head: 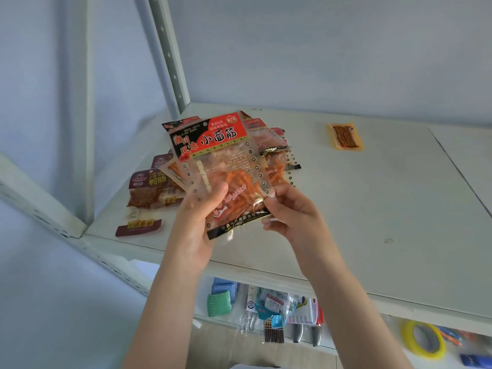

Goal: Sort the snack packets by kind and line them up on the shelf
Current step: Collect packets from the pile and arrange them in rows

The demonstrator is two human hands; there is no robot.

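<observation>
Both the left hand (197,225) and right hand (290,217) have fingers clamped on the low edge of fanned red packets (221,161), above the shelf's (346,209) near-left part. Brown packets (149,187) lie left; a yellow packet (345,136) lies far right. Likely mid-sort; next, set the reds in their own row.

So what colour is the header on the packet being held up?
The packet has a red and black header; head view.
</observation>
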